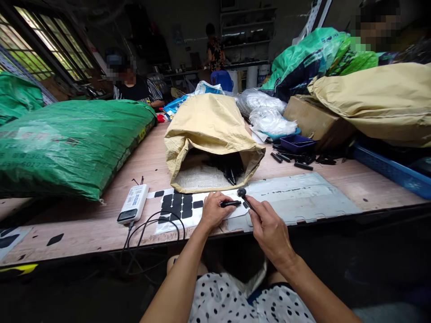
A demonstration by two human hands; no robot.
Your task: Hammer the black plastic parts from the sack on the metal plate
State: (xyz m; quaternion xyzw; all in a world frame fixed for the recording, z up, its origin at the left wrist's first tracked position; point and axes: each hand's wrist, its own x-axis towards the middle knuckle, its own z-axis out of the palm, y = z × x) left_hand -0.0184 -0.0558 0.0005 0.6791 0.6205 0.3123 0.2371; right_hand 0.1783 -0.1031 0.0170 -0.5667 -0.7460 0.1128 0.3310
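My left hand (214, 210) is closed around a slim black cylindrical piece (232, 203) that points to the right. My right hand (272, 229) grips a thin black rod with a round knob-like head (241, 192). The knob is just above and to the right of the cylinder's tip; whether the two pieces touch I cannot tell. Under and beside my left hand lies a white sheet (160, 228) with rows of black rounded-square stickers (177, 204). Straight ahead, a beige sack (208, 116) lies with its mouth toward me, black pieces (232, 172) inside it.
A white power bank (134, 202) with black cables (148, 220) stands left. A green sack (74, 143) fills the table's left side. Right are loose black pieces (303, 166), a purple tray (296, 143), a cardboard box (313, 119) and a blue crate (390, 168). Other people are beyond.
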